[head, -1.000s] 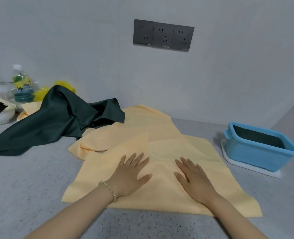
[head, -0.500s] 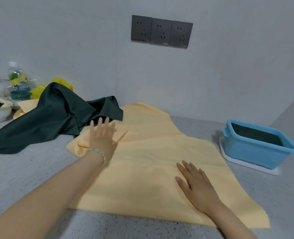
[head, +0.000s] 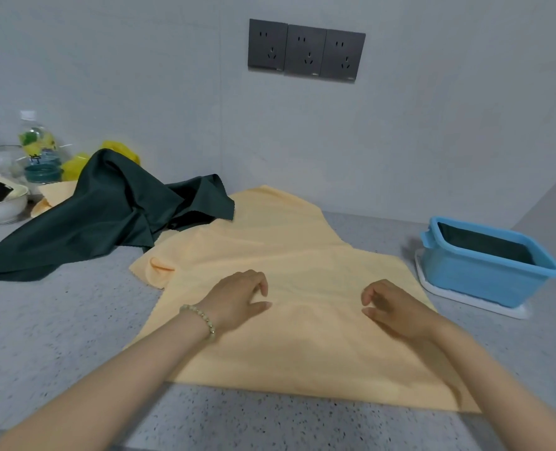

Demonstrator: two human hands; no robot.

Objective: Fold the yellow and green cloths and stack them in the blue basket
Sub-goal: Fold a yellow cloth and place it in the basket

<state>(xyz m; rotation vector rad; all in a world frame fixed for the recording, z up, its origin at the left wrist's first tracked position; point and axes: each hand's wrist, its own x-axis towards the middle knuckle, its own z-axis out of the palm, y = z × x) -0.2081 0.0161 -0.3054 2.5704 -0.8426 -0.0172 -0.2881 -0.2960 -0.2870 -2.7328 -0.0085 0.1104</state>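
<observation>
Fingers (head: pixel 259 284) of both hands are curled, tips down on the cloth and thumbs held apart; whether they pinch fabric I cannot tell. The left hand (head: pixel 237 297) and right hand (head: pixel 392 309) rest near each other on the one spread yellow cloth (head: pixel 286 249). One green cloth (head: pixel 107 216) lies heaped over its far left corner. One basket (head: pixel 475 278) stands right, apart, holding one dark cloth (head: pixel 485 245). Three sockets (head: pixel 306 50) are on the wall.

There are three dark grey wall sockets (head: pixel 306 50), one blue plastic basket (head: pixel 478 278), one crumpled dark green cloth (head: pixel 107 213), one clear plastic bottle (head: pixel 37 148) and one white bowl (head: pixel 1 209).
</observation>
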